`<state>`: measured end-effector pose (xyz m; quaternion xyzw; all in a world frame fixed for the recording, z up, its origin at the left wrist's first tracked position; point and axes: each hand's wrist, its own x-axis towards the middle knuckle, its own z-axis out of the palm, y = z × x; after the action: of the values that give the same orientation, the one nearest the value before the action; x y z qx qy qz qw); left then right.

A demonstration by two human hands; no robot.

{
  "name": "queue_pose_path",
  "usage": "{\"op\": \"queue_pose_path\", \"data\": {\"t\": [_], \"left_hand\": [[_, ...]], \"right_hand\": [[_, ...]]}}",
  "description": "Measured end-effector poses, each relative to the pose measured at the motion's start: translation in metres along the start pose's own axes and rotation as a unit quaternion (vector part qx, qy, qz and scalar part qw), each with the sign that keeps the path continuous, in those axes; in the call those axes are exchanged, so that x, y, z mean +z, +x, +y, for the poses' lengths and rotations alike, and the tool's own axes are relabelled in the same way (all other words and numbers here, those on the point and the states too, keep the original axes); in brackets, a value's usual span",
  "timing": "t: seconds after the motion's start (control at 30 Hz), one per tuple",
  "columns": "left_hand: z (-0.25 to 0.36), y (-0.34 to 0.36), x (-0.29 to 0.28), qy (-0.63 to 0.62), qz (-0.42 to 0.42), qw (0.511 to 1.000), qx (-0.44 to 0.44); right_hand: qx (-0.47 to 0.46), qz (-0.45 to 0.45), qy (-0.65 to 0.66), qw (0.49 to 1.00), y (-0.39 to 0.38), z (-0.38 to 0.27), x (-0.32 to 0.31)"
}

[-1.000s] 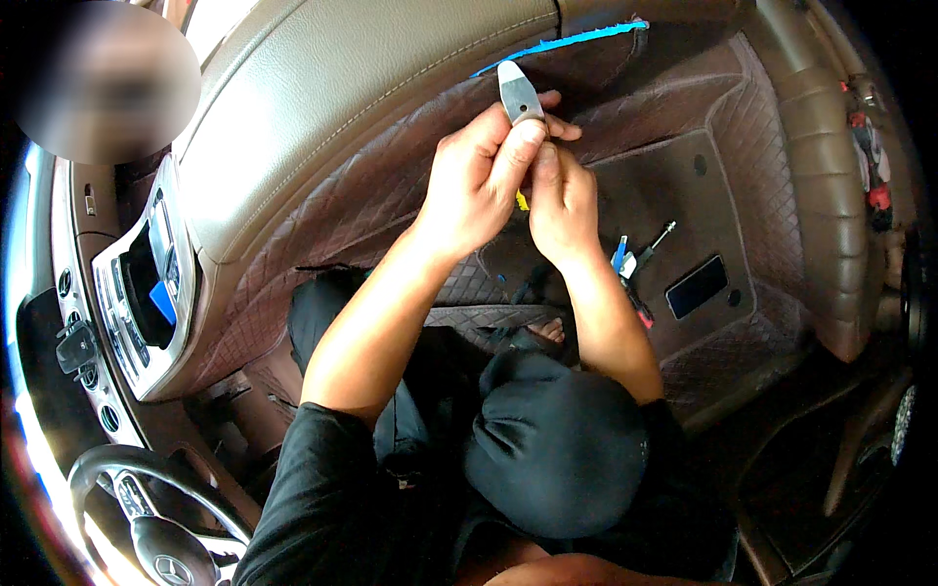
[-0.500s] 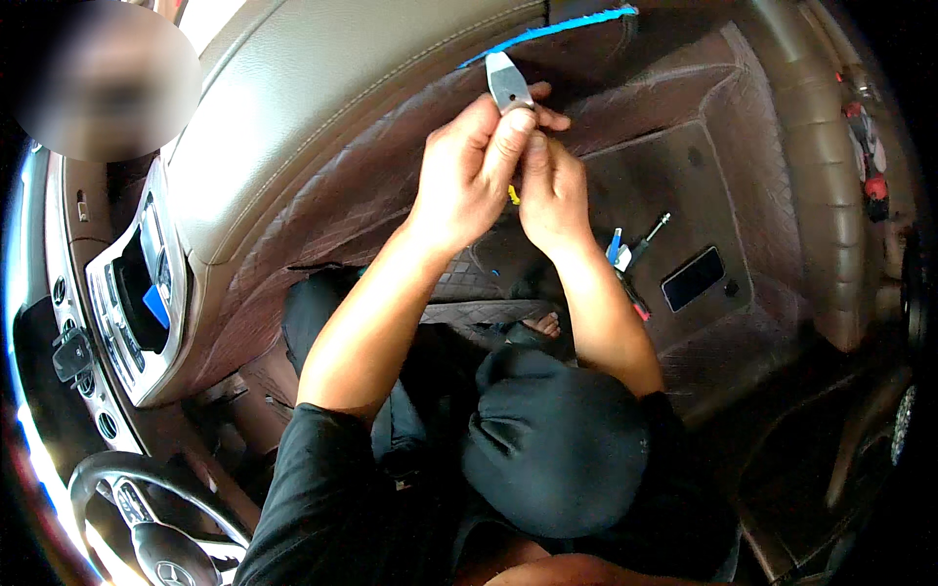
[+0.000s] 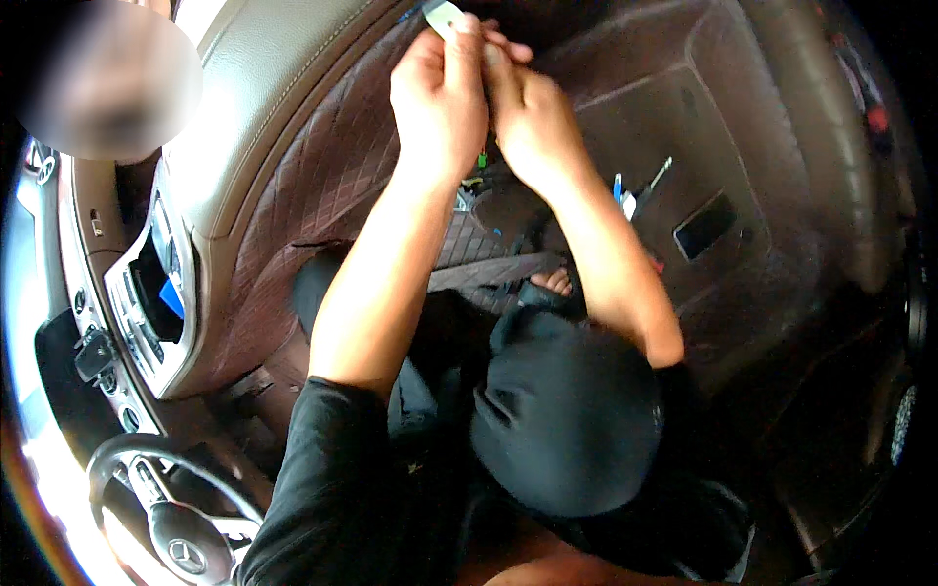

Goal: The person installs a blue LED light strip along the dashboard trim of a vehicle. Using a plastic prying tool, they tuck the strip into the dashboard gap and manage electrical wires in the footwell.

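Both my hands meet near the top edge of the view, beside the quilted brown lining (image 3: 337, 146). My left hand (image 3: 442, 112) is closed, its thumb pressed on a flat silver metal tool (image 3: 445, 17) with a tapered end; its exact kind does not show. My right hand (image 3: 532, 122) is closed against the left, thumb and fingers bunched near the tool's lower end. What the right hand grips there is hidden. A bit of blue strip (image 3: 417, 12) shows beside the tool's tip, most of it out of view.
On the brown floor lie a phone (image 3: 704, 226), a screwdriver (image 3: 661, 173) and a small blue item (image 3: 618, 188). A steering wheel (image 3: 176, 449) and a console (image 3: 147, 283) are on the left. A black cap (image 3: 572, 420) is between my arms.
Both hands and the tool have shifted up and left in the view. The blue strip has mostly left the top edge. My grip on the tool looks unchanged.
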<state>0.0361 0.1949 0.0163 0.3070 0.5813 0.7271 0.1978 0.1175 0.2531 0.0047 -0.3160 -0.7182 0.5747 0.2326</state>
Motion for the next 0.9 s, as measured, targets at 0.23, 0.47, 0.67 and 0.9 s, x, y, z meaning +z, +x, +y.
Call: {"op": "queue_pose_path", "data": {"t": [0.23,0.47,0.67,0.9], "left_hand": [[0.022,0.006,-0.02,0.063,-0.091,0.993,-0.044],[0.01,-0.006,-0.04,0.07,-0.198,0.977,-0.041],[0.001,-0.007,-0.04,0.046,-0.139,0.989,-0.002],[0.001,-0.005,-0.037,0.05,-0.12,0.991,0.009]], "right_hand": [[-0.002,-0.005,0.018,1.0,-0.011,-0.001,-0.005],[-0.078,0.032,0.142,0.986,-0.016,0.039,0.021],[-0.105,-0.005,0.098,0.99,-0.006,0.046,0.021],[-0.083,0.003,0.077,0.994,-0.003,0.034,0.024]]}}
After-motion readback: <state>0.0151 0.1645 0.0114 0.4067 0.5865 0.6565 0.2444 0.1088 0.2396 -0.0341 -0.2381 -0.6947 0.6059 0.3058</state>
